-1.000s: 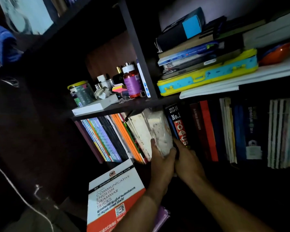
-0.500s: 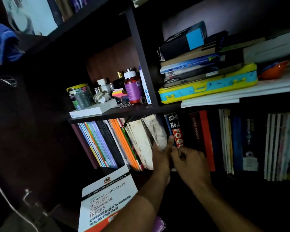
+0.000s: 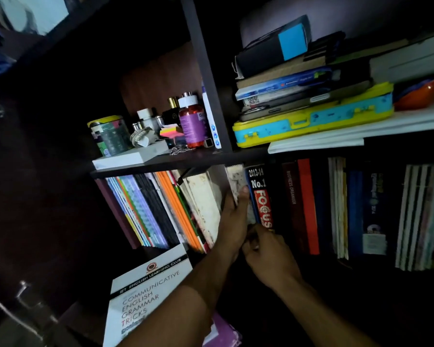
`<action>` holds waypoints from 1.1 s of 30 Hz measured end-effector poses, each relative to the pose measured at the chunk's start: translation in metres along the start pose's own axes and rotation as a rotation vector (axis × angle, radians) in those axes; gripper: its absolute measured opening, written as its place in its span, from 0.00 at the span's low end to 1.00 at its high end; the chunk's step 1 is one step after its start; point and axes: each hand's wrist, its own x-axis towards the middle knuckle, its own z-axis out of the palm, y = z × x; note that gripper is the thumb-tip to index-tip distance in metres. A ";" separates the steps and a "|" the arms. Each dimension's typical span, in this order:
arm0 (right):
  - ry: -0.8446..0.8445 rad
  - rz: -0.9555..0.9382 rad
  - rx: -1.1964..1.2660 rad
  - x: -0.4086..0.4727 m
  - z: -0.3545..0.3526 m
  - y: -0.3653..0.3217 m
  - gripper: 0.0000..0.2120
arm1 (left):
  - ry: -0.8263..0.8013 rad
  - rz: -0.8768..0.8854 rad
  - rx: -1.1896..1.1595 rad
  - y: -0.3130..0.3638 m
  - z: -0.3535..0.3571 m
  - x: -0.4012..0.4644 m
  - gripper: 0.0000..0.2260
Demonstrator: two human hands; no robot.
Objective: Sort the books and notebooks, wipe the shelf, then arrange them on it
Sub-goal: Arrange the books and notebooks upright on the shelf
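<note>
White stained book (image 3: 236,181) upright beside Focus book (image 3: 263,196); my left hand (image 3: 232,221) grips its spine to steady it, right hand (image 3: 268,256) pinches bottom edge, seating it in row.

- A dim room in a home, at a dark wooden bookshelf (image 3: 206,71).
- Study books (image 3: 261,196) and notebooks (image 3: 145,209) stand packed together.
- Personal odds share a compartment: perfume bottle (image 3: 172,112), sticky notes (image 3: 169,132), pencil box (image 3: 311,121).
</note>
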 end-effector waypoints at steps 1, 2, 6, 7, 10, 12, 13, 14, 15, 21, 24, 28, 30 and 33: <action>-0.030 -0.027 0.006 -0.001 0.001 -0.003 0.06 | -0.017 -0.014 0.038 0.003 -0.004 -0.008 0.34; -0.068 -0.045 0.006 -0.004 0.001 -0.007 0.08 | -0.050 -0.026 0.089 0.004 -0.008 -0.016 0.35; -0.209 -0.085 -0.040 -0.011 0.005 -0.012 0.12 | -0.108 0.048 0.205 0.003 -0.033 -0.043 0.34; -0.220 -0.094 -0.063 -0.014 0.007 -0.013 0.11 | -0.097 0.096 0.247 0.003 -0.044 -0.050 0.33; -0.162 -0.096 -0.040 -0.013 0.010 -0.014 0.08 | -0.024 0.254 0.414 0.013 -0.069 -0.057 0.20; -0.137 -0.102 -0.004 -0.013 0.008 -0.014 0.06 | 0.083 0.328 0.487 0.029 -0.080 -0.054 0.13; -0.125 -0.100 0.013 -0.013 0.007 -0.013 0.06 | 0.138 0.359 0.547 0.038 -0.084 -0.051 0.13; -0.106 -0.096 0.021 -0.013 0.006 -0.013 0.06 | 0.179 0.382 0.607 0.046 -0.088 -0.045 0.15; -0.071 -0.088 0.026 -0.013 0.005 -0.012 0.06 | 0.193 0.401 0.662 0.052 -0.091 -0.040 0.18; -0.065 -0.090 0.033 -0.006 0.004 -0.009 0.04 | 0.146 0.392 0.780 0.067 -0.100 -0.022 0.25; -0.158 -0.121 0.012 -0.015 0.012 -0.017 0.13 | 0.213 0.363 0.745 0.058 -0.114 -0.044 0.21; -0.327 -0.183 -0.165 -0.028 0.029 -0.025 0.23 | 0.294 0.072 1.031 0.027 -0.174 -0.098 0.24; -0.354 -0.205 -0.221 -0.033 0.033 -0.029 0.25 | 0.173 -0.285 1.278 0.012 -0.209 -0.127 0.31; -0.382 -0.229 -0.263 -0.037 0.033 -0.033 0.25 | 0.104 -0.515 1.214 0.000 -0.233 -0.162 0.34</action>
